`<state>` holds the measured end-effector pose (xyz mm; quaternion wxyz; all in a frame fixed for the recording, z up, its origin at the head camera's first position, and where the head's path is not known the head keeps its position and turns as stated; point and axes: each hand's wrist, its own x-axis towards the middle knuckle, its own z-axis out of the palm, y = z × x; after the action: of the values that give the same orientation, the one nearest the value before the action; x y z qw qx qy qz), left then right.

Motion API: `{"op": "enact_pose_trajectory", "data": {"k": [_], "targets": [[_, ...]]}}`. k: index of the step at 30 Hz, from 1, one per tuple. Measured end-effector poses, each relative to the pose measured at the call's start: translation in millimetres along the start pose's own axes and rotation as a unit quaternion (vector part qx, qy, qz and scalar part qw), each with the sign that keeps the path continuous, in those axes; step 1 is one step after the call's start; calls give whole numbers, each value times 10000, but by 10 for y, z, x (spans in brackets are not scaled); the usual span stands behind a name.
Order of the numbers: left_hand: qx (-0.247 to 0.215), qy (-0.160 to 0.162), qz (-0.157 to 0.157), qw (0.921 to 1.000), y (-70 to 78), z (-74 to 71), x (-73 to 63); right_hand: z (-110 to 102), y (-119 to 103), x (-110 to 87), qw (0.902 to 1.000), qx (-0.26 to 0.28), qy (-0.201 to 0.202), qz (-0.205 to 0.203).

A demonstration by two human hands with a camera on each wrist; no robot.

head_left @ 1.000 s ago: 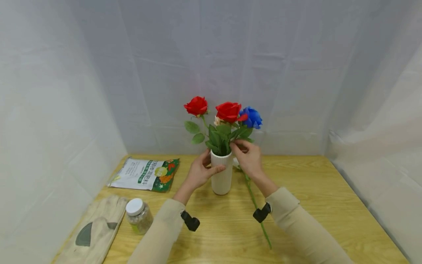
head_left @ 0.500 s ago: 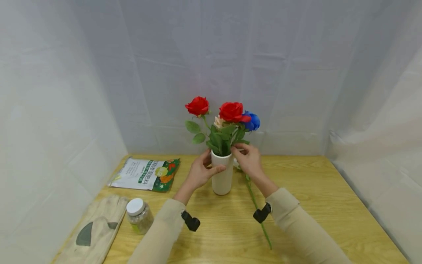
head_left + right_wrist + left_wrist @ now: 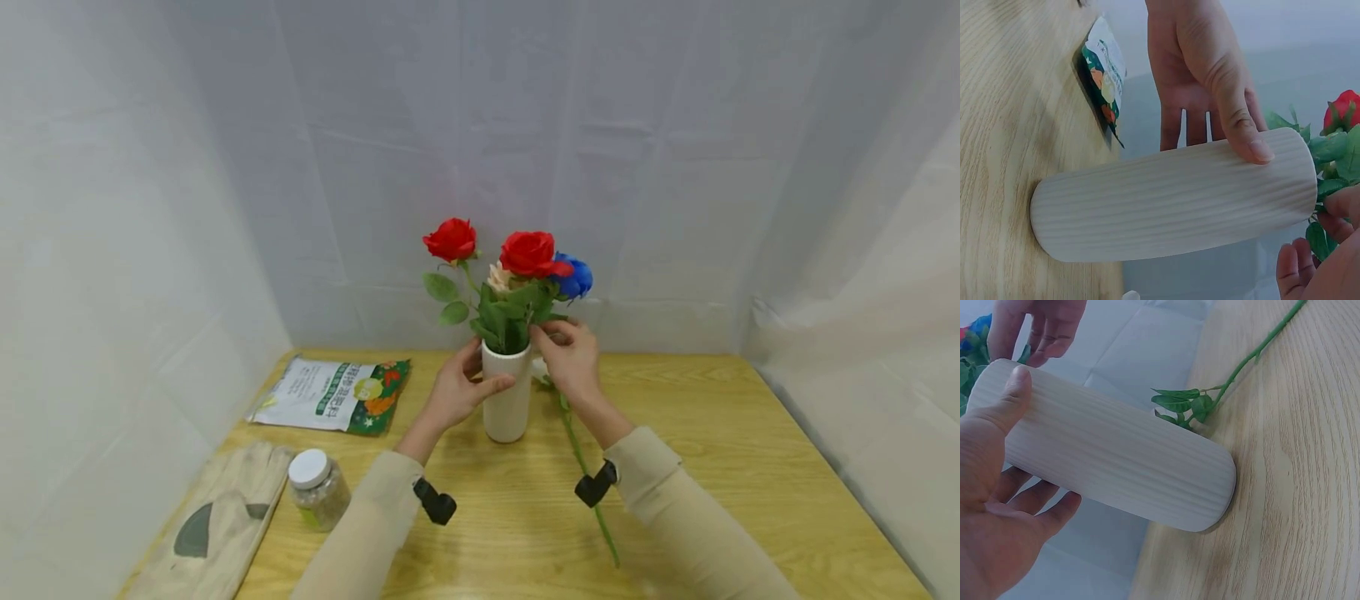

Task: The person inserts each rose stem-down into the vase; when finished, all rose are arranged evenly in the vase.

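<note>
A white ribbed vase (image 3: 507,412) stands upright on the wooden table, filled with artificial roses. Two red roses (image 3: 528,254), a cream flower (image 3: 499,278) and a blue rose (image 3: 575,277) rise above green leaves (image 3: 495,315). My left hand (image 3: 457,389) grips the vase near its rim, thumb in front and fingers round the far side, as the left wrist view shows. At the right of the rim, my right hand (image 3: 572,358) pinches a flower stem among the leaves; its thumb and fingertips sit at the vase mouth in the right wrist view. Leaves partly hide that stem.
Under my right forearm lies another long-stemmed flower (image 3: 573,442), its pale head behind the vase. A printed bag (image 3: 330,395), a white-capped jar (image 3: 318,492) and pale work gloves (image 3: 213,521) lie to the left. White sheeting (image 3: 360,167) encloses the table.
The blue rose has sunk slightly and the middle red rose has shifted a little right. My right hand has stayed at the rim with small finger movements; my left hand keeps its hold.
</note>
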<state>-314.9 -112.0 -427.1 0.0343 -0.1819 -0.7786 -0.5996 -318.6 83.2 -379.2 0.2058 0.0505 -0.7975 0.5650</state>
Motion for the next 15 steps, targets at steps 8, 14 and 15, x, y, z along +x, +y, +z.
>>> {"op": "enact_pose_trajectory", "data": {"k": [8, 14, 15], "targets": [[-22, 27, -85, 10000, 5, -8, 1, -3, 15, 2, 9997, -174, -186, -38], [-9, 25, -78, 10000, -20, -7, 11, -44, 46, -26, 9991, -39, -375, 198], [-20, 11, -60, 10000, -23, -6, 13, -55, 54, -32, 9989, 30, -406, 241]]}}
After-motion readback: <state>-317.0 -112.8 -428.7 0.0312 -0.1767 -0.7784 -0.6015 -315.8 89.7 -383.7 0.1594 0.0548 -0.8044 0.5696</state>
